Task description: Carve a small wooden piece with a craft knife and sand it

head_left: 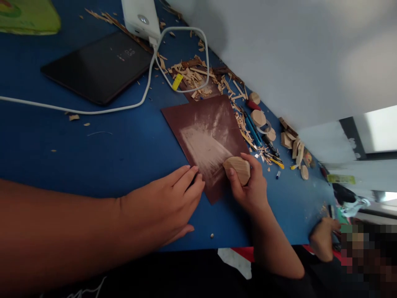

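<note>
A brown sheet of sandpaper (214, 120) lies on the blue tabletop, with pale wood dust across its middle. My right hand (252, 190) is closed around a small wooden block (238, 169) with rounded edges, held at the sheet's right side; the block's underside is hidden. On the sheet's left edge rest the fingertips of my left hand (176, 198). Its fingers are stretched out, the thumb apart below them, and nothing shows in its grasp.
Wood shavings (198, 76) lie behind the sandpaper, near blue-handled tools (252, 128) and several wooden pieces (293, 142) along the wall. A black tablet (99, 68), a white power bank (141, 18) and its white cable (114, 111) lie left. Another person's arm (322, 240) rests at right.
</note>
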A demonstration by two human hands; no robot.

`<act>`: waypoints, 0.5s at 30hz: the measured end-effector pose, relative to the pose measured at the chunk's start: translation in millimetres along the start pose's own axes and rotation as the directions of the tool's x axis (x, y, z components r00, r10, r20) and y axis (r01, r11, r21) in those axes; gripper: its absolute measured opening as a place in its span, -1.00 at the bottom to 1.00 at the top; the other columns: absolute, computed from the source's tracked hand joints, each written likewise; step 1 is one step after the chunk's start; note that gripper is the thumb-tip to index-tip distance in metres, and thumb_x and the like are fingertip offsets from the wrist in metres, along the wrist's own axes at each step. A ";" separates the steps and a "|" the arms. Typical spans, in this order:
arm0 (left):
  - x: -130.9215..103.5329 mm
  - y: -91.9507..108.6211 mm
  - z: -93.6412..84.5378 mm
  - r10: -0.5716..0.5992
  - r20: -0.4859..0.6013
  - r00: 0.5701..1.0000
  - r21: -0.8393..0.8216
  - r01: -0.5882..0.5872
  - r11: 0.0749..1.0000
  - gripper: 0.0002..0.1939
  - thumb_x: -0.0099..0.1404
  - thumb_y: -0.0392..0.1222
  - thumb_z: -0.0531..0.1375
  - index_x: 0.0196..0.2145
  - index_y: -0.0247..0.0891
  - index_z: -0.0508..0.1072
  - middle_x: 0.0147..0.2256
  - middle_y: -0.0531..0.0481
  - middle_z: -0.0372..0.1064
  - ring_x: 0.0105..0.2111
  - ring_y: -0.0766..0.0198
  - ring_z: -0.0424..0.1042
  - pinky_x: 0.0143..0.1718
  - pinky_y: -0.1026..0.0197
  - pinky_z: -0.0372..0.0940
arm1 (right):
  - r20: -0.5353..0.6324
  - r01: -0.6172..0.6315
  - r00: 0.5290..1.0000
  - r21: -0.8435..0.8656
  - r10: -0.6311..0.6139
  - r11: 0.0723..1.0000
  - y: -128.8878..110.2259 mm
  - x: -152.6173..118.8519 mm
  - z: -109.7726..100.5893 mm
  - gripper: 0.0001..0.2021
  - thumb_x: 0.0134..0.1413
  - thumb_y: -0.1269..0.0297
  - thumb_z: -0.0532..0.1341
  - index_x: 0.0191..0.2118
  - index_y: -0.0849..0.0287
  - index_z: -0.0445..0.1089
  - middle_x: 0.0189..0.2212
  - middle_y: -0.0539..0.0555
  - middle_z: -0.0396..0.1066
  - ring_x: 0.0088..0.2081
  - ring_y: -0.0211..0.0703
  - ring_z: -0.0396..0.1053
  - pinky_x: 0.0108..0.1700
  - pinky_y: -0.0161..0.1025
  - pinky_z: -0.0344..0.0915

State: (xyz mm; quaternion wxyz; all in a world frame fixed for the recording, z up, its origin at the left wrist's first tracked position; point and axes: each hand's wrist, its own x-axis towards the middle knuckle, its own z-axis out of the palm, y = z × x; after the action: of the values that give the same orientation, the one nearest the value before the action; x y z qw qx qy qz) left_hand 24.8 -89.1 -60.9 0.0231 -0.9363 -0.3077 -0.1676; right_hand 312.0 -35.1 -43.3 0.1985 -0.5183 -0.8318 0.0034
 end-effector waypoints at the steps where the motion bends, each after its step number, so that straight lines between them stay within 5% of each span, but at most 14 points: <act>1: -0.6 0.0 1.1 -0.002 0.001 1.000 0.005 0.002 1.000 -0.18 0.39 0.33 0.18 0.22 -0.53 0.54 0.22 -0.45 0.53 0.23 -0.33 0.51 0.31 -0.20 0.34 | -0.009 0.031 0.999 0.026 -0.031 0.999 -1.7 -0.7 1.9 -0.43 0.38 0.12 0.32 0.39 0.00 0.21 0.16 0.22 0.56 -0.08 0.07 0.66 -0.13 -0.05 0.62; 6: -2.2 2.7 2.1 -0.007 -0.013 1.000 0.041 0.008 0.999 -0.18 0.41 0.31 0.15 0.23 -0.54 0.54 0.19 -0.46 0.55 0.23 -0.31 0.52 0.29 -0.17 0.37 | 0.030 0.248 0.966 0.179 -0.258 0.952 -18.4 -0.4 7.7 -0.42 0.35 0.19 0.37 0.38 0.01 0.22 0.03 0.18 0.63 -0.13 0.04 0.66 -0.13 -0.07 0.61; 12: -2.2 4.3 3.0 0.002 -0.006 1.000 0.064 -0.001 0.998 -0.23 0.43 0.29 0.12 0.20 -0.51 0.56 0.19 -0.46 0.55 0.22 -0.33 0.53 0.26 -0.18 0.41 | 0.312 0.249 0.899 0.215 -0.308 0.944 -28.1 0.9 -28.1 -0.51 0.37 0.29 0.33 0.33 0.04 0.25 -0.01 0.13 0.65 -0.20 -0.02 0.66 -0.18 -0.10 0.57; 15: -2.3 4.2 3.0 0.013 -0.007 1.000 0.067 -0.013 0.998 -0.25 0.41 0.29 0.15 0.16 -0.47 0.60 0.17 -0.44 0.56 0.21 -0.33 0.54 0.25 -0.17 0.42 | 0.268 0.198 0.929 0.226 -0.256 0.954 -27.6 -1.4 -29.0 -0.49 0.37 0.28 0.33 0.34 0.03 0.24 0.01 0.14 0.64 -0.17 -0.02 0.66 -0.16 -0.12 0.59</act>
State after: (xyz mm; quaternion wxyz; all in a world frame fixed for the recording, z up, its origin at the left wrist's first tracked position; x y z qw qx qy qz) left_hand 26.5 -93.4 -64.2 0.0567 -0.9364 -0.3070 -0.1605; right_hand 298.4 -54.9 -11.2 0.1212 -0.3899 -0.9022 0.1389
